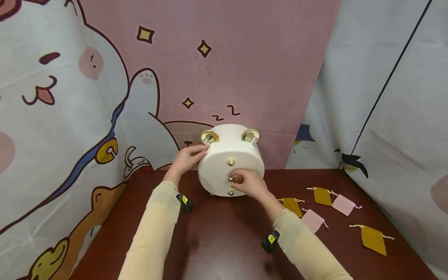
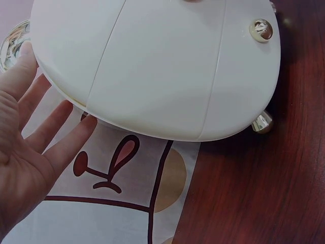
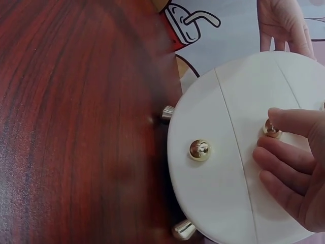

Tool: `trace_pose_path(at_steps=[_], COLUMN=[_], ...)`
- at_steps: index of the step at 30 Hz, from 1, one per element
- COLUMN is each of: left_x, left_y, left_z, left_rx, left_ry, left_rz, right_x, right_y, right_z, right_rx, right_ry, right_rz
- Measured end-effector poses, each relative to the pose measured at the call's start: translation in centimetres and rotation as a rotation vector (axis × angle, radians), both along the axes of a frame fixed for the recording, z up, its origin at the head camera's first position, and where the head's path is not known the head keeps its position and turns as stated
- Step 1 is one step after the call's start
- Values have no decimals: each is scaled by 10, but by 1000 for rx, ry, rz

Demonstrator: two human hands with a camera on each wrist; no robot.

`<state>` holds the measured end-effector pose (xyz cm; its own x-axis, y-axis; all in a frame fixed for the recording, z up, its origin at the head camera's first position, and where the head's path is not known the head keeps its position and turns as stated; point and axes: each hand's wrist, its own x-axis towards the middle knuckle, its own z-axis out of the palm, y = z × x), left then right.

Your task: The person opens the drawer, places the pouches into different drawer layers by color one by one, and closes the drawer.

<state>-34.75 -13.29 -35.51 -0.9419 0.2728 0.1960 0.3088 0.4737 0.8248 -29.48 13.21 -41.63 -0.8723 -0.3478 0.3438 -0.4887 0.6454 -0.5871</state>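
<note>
Letters "ZZ" [image 1: 232, 110] above white box [image 1: 214, 168]

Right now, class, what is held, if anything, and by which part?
The right hand pinches the middle gold knob of the white box between thumb and forefinger. The left hand rests against the white box's side without gripping.

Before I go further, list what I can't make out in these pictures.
Inside of the white box: every view; its own body hides it.
Top knob: right wrist view; the right edge cuts off most of it.
Middle knob: left wrist view; the top edge cuts off most of it.
Inside of the pouches: head view; their cloth hides it.
</note>
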Motion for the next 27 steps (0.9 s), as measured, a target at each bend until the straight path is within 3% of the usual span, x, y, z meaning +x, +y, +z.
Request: trace_pose_path(at_steps=[19,27], left_x=[1,0], left_y=[0,0], left_z=[1,0], left_rx=[6,0], left_ry=[-3,1], left_rz=[-6,0], right_x=[-10,-10], right_y=[-3,-4], right_z=[-19,-20], right_rx=[-233,-304], right_ry=[-66,-88], right_rz=[-50,-34])
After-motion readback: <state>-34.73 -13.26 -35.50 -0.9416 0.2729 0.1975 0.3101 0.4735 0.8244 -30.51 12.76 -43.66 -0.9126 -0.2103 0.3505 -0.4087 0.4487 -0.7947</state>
